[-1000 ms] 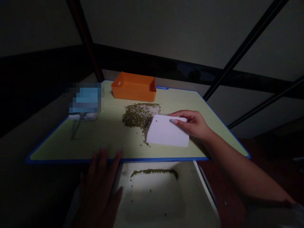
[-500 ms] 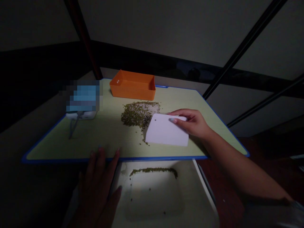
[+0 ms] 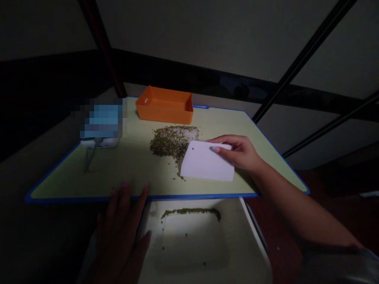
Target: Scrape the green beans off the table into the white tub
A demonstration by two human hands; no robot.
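My right hand [image 3: 238,152] grips a white dough scraper [image 3: 207,161] by its right upper part, thumb on the near face. The scraper's left edge meets a mixed pile of green beans and white grains [image 3: 168,142] on the pale green tabletop [image 3: 124,165]. A few loose beans lie near its lower left corner. My left hand [image 3: 121,232] is in shadow at the table's front edge, fingers spread and holding nothing. Beside it, below the tabletop, a white container [image 3: 248,244] has a row of green beans [image 3: 192,211] along its far side and several strays on its floor.
An orange tray [image 3: 166,110] stands behind the pile. At the left edge sits a pale device with a blurred-out blue part [image 3: 100,142] and a grey strap or cord [image 3: 90,156]. A blue rim [image 3: 201,196] borders the table. Dark-framed panels rise behind it.
The whole view has shifted very slightly. Both hands, the scraper and the pile look otherwise the same.
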